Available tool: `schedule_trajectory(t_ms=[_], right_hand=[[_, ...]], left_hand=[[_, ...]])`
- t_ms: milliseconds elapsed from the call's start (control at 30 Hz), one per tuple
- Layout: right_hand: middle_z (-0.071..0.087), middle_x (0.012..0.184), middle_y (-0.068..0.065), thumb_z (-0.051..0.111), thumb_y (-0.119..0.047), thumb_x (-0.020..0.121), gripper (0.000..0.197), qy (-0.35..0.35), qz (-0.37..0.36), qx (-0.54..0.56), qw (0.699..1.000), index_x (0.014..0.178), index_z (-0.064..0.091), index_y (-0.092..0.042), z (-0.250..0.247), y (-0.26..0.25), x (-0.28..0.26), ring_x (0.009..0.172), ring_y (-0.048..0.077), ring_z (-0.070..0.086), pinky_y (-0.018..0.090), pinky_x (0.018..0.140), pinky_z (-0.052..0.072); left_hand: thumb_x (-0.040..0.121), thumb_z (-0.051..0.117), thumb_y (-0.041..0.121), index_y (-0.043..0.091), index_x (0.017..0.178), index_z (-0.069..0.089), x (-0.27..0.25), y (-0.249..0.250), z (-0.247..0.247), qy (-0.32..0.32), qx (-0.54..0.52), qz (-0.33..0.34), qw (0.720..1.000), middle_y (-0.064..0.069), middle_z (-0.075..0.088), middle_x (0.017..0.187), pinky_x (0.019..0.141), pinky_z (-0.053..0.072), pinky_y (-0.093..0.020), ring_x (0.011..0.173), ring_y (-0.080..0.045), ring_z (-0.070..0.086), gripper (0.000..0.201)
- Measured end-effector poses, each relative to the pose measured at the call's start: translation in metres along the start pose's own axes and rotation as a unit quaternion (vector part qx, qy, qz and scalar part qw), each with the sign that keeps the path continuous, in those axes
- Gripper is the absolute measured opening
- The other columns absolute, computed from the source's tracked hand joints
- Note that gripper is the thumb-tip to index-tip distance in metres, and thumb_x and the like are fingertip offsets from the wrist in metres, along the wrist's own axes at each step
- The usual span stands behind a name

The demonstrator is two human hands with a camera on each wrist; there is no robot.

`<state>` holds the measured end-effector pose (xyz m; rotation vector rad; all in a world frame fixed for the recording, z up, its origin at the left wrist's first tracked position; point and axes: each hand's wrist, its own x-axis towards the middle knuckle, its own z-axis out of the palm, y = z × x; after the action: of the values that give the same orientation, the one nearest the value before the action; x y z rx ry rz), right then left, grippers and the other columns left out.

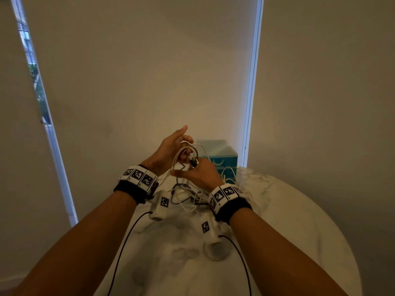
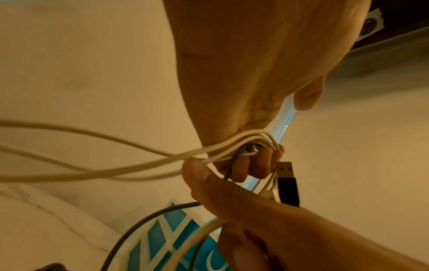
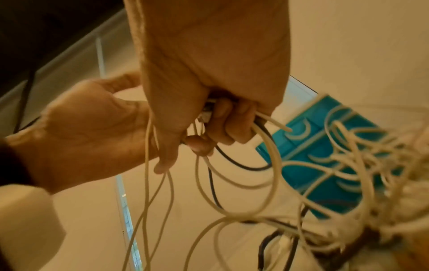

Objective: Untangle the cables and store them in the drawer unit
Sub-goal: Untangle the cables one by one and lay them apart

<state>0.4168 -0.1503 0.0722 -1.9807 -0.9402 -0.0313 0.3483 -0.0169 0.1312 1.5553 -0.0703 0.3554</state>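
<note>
While the left hand [image 1: 168, 150] curls its fingers around a bunch of white cables [image 2: 130, 163] lifted above the table [image 1: 288, 210], the right hand [image 1: 199, 175] just beside it pinches a black USB plug [image 2: 287, 181] among the same strands — both clamped on the tangle. Beyond the right hand stands the teal drawer unit [image 1: 222, 155], drawers apparently closed. Tugging that plug hard could, I judge, tighten the knot — or drag the loose pile hanging below off the table.
</note>
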Motion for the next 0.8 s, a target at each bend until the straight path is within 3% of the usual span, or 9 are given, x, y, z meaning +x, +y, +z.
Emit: schedule_trajectory(t_ms=[67,133,267,367,433,500,633,700,800], right_hand=[[0.079,0.077,0.001,0.085,-0.064,0.075,0.047,-0.002,0.004,0.043,0.999,0.085,0.079,-0.019,0.004,-0.002,0.003,0.074,0.017,0.075,0.043,0.080,0.064],[0.079,0.072,-0.002,0.080,-0.047,0.090,0.034,-0.007,-0.003,0.055,0.998,0.077,0.080,-0.016,0.003,0.001,0.005,0.072,0.009,0.073,0.030,0.075,0.058],[0.079,0.074,-0.007,0.068,-0.039,0.102,0.033,0.042,-0.021,0.051,0.998,0.080,0.082,-0.019,-0.008,0.003,0.004,0.070,-0.010,0.066,0.016,0.069,0.044],[0.080,0.082,-0.008,0.060,-0.037,0.107,0.031,0.071,-0.053,0.072,0.993,0.083,0.077,-0.029,-0.023,0.004,0.005,0.081,-0.001,0.071,0.025,0.080,0.053],[0.080,0.086,-0.004,0.057,-0.039,0.109,0.030,0.086,-0.076,0.098,0.989,0.090,0.077,-0.027,-0.036,0.002,0.004,0.071,0.006,0.069,0.030,0.073,0.053],[0.077,0.086,-0.003,0.053,-0.034,0.111,0.030,0.092,-0.095,0.119,0.984,0.096,0.076,-0.023,-0.048,-0.001,0.004,0.063,-0.001,0.063,0.020,0.066,0.047],[0.073,0.080,-0.010,0.050,-0.020,0.113,0.037,0.100,-0.103,0.107,0.984,0.084,0.071,-0.030,-0.062,-0.005,0.004,0.071,0.008,0.064,0.007,0.063,0.044],[0.071,0.079,-0.008,0.049,-0.019,0.113,0.036,0.099,-0.104,0.111,0.983,0.084,0.069,-0.027,-0.066,-0.008,0.002,0.065,-0.002,0.063,0.006,0.061,0.044],[0.074,0.086,-0.002,0.051,-0.025,0.112,0.030,0.096,-0.102,0.120,0.983,0.090,0.071,-0.020,-0.070,-0.012,0.002,0.066,-0.003,0.061,0.022,0.070,0.048]], left_hand=[[0.104,0.049,0.061,0.012,0.107,0.062,-0.006,0.004,0.002,-0.016,0.006,0.011,1.000,-0.008,0.058,0.081,0.066,0.044,-0.030,0.066,-0.017,0.054,0.050],[0.107,0.043,0.058,0.012,0.110,0.064,-0.011,0.008,0.001,-0.020,0.042,0.017,0.999,-0.009,0.064,0.087,0.074,0.048,-0.030,0.075,-0.017,0.060,0.050],[0.115,0.033,0.043,0.010,0.128,0.060,-0.006,0.002,-0.024,0.067,0.229,0.089,0.967,-0.004,0.072,0.115,0.094,0.051,-0.034,0.107,-0.020,0.064,0.045],[0.112,0.042,0.019,0.010,0.127,0.058,-0.001,-0.012,-0.046,0.132,0.216,0.031,0.967,-0.013,0.072,0.120,0.076,0.056,-0.031,0.094,-0.026,0.066,0.023],[0.110,0.043,0.009,0.005,0.121,0.060,-0.003,-0.022,-0.050,0.090,0.172,-0.061,0.979,-0.024,0.070,0.115,0.063,0.059,-0.032,0.077,-0.027,0.068,0.020],[0.109,0.046,0.008,0.005,0.125,0.063,-0.009,-0.031,-0.047,0.032,0.163,-0.112,0.980,-0.027,0.072,0.122,0.064,0.062,-0.037,0.077,-0.029,0.072,0.023],[0.104,0.067,0.014,0.019,0.139,0.061,-0.011,-0.039,-0.025,-0.055,0.191,-0.084,0.976,-0.017,0.070,0.124,0.064,0.062,-0.035,0.085,-0.026,0.075,0.036],[0.098,0.076,0.029,0.028,0.142,0.056,-0.005,-0.039,-0.013,-0.060,0.234,-0.059,0.969,-0.013,0.069,0.121,0.064,0.062,-0.035,0.085,-0.026,0.075,0.048],[0.096,0.075,0.045,0.032,0.119,0.070,0.007,-0.039,0.000,-0.041,0.326,-0.011,0.944,-0.001,0.073,0.100,0.059,0.059,-0.031,0.070,-0.020,0.069,0.027]])
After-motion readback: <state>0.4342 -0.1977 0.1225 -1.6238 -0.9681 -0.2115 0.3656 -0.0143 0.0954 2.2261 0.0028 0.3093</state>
